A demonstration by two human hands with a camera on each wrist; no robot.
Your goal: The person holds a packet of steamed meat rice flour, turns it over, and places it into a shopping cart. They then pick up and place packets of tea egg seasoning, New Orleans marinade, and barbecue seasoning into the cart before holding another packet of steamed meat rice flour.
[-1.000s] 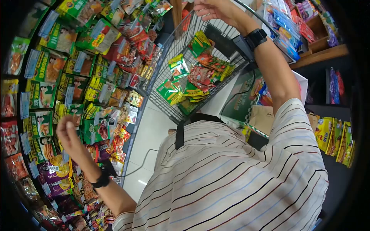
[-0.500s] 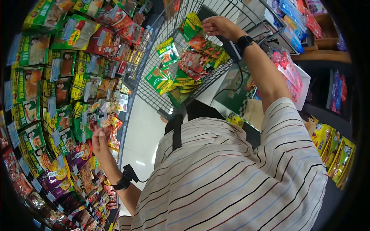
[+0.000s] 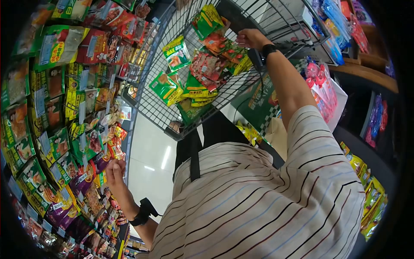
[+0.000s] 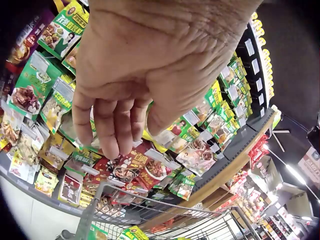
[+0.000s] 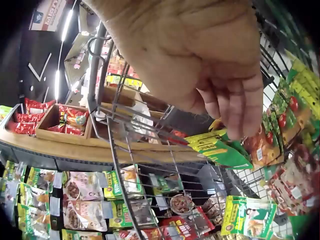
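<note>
My left hand (image 3: 114, 168) is up against a rack of hanging snack packets (image 3: 64, 108) on my left. In the left wrist view its fingers (image 4: 115, 125) hang relaxed and hold nothing, just in front of red and green packets (image 4: 145, 167). My right hand (image 3: 248, 38) reaches into a wire shopping cart (image 3: 151, 88), over a heap of red and green packets (image 3: 207, 69). In the right wrist view that hand (image 5: 235, 115) has loosely bent fingers just above an orange-red packet (image 5: 262, 147) and a green-yellow packet (image 5: 220, 150). No grip shows.
The cart stands in front of me, close to the rack. To my right are a bag of pink and red items (image 3: 321, 86), a wooden shelf (image 3: 366, 71) and a lower shelf of yellow packets (image 3: 371, 194). Pale floor (image 3: 148, 146) shows between rack and cart.
My right hand has come down from above the cart's rim to the packets inside. My left hand has moved lower along the rack.
</note>
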